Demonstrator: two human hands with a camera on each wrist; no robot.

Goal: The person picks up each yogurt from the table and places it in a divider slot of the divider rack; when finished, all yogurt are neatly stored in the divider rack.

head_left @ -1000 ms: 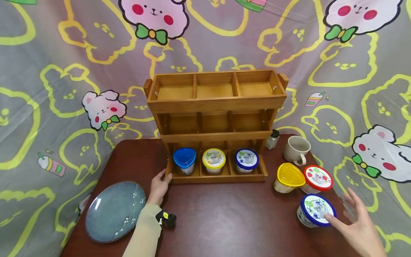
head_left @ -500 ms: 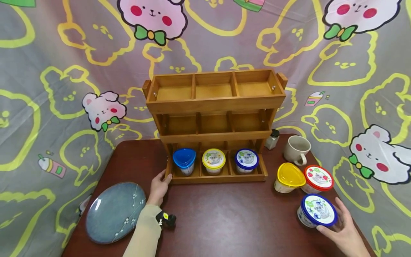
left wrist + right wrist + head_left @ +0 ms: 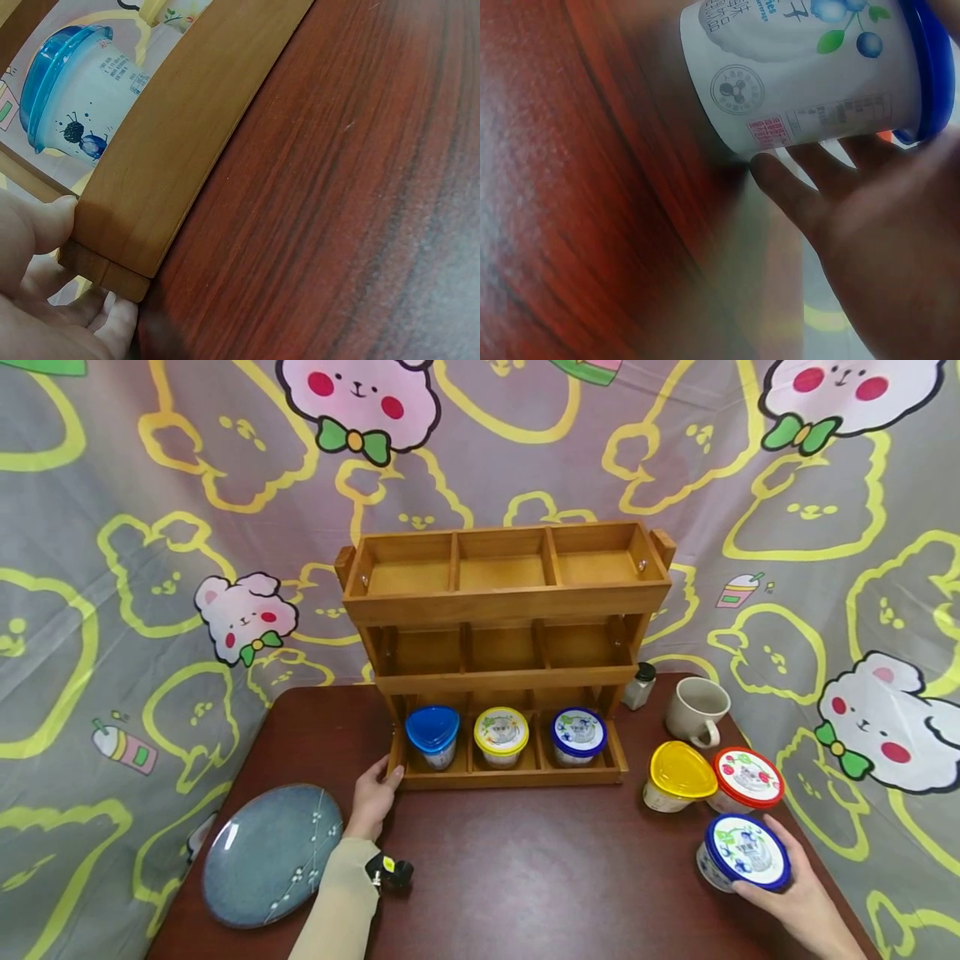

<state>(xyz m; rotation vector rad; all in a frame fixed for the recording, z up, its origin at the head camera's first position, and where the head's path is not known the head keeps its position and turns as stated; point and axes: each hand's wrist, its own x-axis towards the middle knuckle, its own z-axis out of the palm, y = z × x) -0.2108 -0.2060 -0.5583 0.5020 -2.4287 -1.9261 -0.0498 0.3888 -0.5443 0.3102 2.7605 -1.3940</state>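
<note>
My left hand [image 3: 372,795] pinches the lower left front corner of a wooden three-tier shelf [image 3: 506,603]; in the left wrist view the thumb lies on the front board [image 3: 172,127] and the fingers curl beneath its end. At the right, my right hand [image 3: 797,893] grips a round yogurt tub with a dark blue lid [image 3: 746,852], thumb at the near side and fingers round the far right. Blueberries are printed on the white tub [image 3: 802,82] in the right wrist view. Its base appears to be on or very near the table.
The bottom tier holds a blue-lidded tub [image 3: 432,732], a yellow-lidded tub [image 3: 501,732] and a dark-blue-lidded tub [image 3: 578,733]. Right of it stand a yellow-lidded tub [image 3: 681,770], a red-lidded tub [image 3: 748,777], a mug [image 3: 693,706] and a black-capped jar [image 3: 640,685]. A plate [image 3: 270,856] lies left.
My right hand has moved left onto the dark-blue-lidded yogurt tub and closed round its side. The left hand has stayed on the shelf corner.
</note>
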